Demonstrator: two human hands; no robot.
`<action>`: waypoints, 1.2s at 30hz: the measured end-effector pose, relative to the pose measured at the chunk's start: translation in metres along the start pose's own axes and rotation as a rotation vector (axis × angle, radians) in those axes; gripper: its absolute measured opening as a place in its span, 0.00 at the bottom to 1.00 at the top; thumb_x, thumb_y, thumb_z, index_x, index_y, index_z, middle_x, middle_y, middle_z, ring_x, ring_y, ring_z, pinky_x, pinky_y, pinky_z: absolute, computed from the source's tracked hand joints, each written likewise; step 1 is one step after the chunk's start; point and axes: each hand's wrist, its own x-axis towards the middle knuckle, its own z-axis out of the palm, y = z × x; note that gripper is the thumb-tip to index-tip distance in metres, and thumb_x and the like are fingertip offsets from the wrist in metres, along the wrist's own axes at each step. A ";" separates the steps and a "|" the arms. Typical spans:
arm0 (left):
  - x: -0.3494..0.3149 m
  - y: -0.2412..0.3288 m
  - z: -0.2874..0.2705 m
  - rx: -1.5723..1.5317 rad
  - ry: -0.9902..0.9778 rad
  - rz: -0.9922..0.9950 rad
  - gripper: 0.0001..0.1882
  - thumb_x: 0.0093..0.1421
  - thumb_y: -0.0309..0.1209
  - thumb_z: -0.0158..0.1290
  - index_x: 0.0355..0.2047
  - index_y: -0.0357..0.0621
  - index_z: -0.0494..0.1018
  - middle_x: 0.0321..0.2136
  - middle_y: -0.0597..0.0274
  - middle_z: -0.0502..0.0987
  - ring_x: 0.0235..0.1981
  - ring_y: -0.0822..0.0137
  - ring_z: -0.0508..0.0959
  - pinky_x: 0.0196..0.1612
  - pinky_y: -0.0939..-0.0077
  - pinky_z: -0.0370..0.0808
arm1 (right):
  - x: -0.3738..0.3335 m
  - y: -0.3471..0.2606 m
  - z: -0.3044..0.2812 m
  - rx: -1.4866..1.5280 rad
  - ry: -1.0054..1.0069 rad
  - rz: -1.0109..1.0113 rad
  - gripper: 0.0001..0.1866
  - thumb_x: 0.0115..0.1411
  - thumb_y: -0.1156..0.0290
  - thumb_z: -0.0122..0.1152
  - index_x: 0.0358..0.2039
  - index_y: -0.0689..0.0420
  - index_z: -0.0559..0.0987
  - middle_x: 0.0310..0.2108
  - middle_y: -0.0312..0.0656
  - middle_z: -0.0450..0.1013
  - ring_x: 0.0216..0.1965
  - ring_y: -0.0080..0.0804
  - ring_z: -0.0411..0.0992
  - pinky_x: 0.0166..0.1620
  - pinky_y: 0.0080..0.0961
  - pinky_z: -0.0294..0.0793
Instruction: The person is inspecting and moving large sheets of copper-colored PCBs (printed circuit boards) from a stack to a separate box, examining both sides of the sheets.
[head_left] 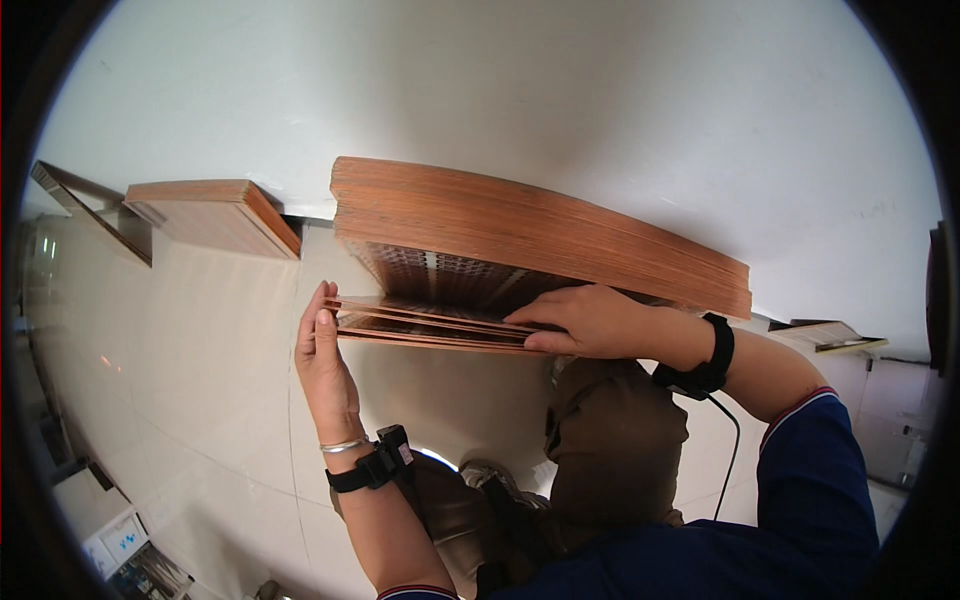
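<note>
Head view: thin brown-edged panels [430, 343], several in a loose bundle, held in front of the large stack, on the person's side of it. Seen nearly edge-on, narrow edges facing up. Long axis runs left-right, right end slightly lower in frame. Gaps between some of the panels.

Left hand [322, 350] closed on the left end, thumb near side, fingers wrapped round the end. Right hand [595, 320] comes over the top from the right, narrow grip: fingers far side, thumb near side, panel edges between. It covers the bundle's right end, so can't tell where that stops.

Around: large stack [540, 225] leans on the white wall [600, 90], long axis also left-right, tilted down to the right. Smaller stack [195, 198] and thin frame [95, 215] sit left along the wall, flat panel [825, 335] to the right. Brown-trousered knee [615, 440] sits just below the right hand, blocking part of the tiled floor [220, 380]. Black cable [735, 450] hangs from the right wrist strap [715, 355].
</note>
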 end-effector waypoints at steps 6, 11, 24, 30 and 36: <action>-0.001 0.001 0.000 0.021 -0.008 0.010 0.19 0.61 0.37 0.46 0.49 0.38 0.68 0.47 0.55 0.71 0.51 0.66 0.67 0.56 0.71 0.59 | 0.000 0.000 0.000 0.011 -0.013 0.015 0.25 0.60 0.47 0.40 0.47 0.52 0.71 0.41 0.44 0.71 0.44 0.41 0.69 0.44 0.34 0.69; -0.002 0.002 0.000 0.012 -0.004 0.007 0.19 0.61 0.37 0.46 0.49 0.39 0.68 0.47 0.55 0.71 0.50 0.65 0.68 0.56 0.70 0.59 | 0.000 -0.001 0.000 -0.022 0.044 -0.012 0.24 0.61 0.50 0.41 0.51 0.51 0.67 0.41 0.43 0.71 0.43 0.42 0.70 0.44 0.35 0.70; -0.001 -0.004 0.000 -0.004 0.036 0.021 0.20 0.60 0.36 0.47 0.49 0.38 0.67 0.47 0.54 0.70 0.49 0.64 0.68 0.55 0.69 0.60 | 0.002 -0.006 -0.006 -0.339 0.163 -0.178 0.34 0.49 0.79 0.54 0.56 0.36 0.62 0.49 0.41 0.66 0.37 0.37 0.73 0.30 0.26 0.76; -0.001 -0.005 -0.004 0.011 0.036 0.013 0.16 0.60 0.36 0.47 0.43 0.37 0.70 0.42 0.56 0.73 0.48 0.66 0.69 0.53 0.72 0.62 | 0.006 -0.003 -0.005 -0.355 0.149 -0.168 0.25 0.52 0.74 0.54 0.51 0.40 0.68 0.51 0.39 0.65 0.37 0.36 0.73 0.30 0.26 0.76; -0.001 -0.010 -0.008 0.002 0.045 0.034 0.16 0.60 0.37 0.48 0.42 0.38 0.72 0.41 0.58 0.73 0.46 0.69 0.69 0.52 0.75 0.62 | 0.005 -0.007 0.001 -0.246 0.235 -0.265 0.18 0.56 0.53 0.52 0.45 0.43 0.73 0.46 0.35 0.69 0.39 0.31 0.72 0.32 0.26 0.75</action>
